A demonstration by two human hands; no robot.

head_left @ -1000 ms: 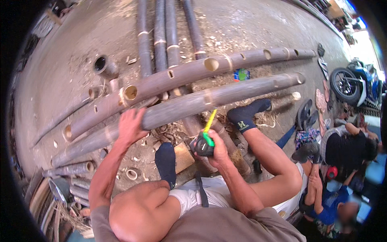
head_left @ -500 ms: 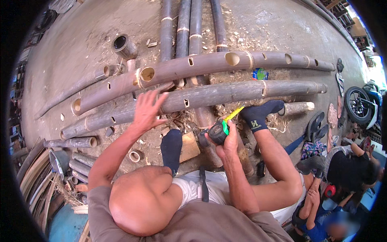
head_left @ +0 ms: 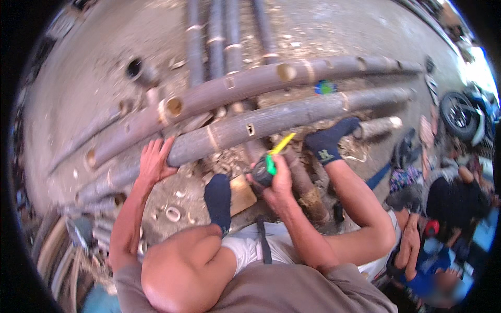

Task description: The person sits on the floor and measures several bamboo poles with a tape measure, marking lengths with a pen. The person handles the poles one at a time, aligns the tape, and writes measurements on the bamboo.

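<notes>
My left hand (head_left: 154,163) grips the nearer bamboo pole (head_left: 292,115) towards its left part, with the fingers laid over its top and the thumb along the near side. This dark grey pole has pale node rings and a small slot cut near its middle. In my right hand (head_left: 281,182) is a black and green tape measure (head_left: 263,171), held just this side of the pole. A short length of yellow blade sticks out of it towards the pole. Behind lies a second bamboo pole (head_left: 209,95), with round holes and small slots along it.
Several dark bamboo poles (head_left: 216,41) run away across the floor beneath. An upright bamboo section (head_left: 143,73) stands at the far left. A wooden block (head_left: 242,195) lies by my socked foot (head_left: 217,201). Sandals, a motorcycle (head_left: 464,119) and seated people (head_left: 443,208) are at the right.
My left hand has come down from above the nearer pole and taken hold of it further left. That pole has shifted slightly. The tape measure stays in my right hand.
</notes>
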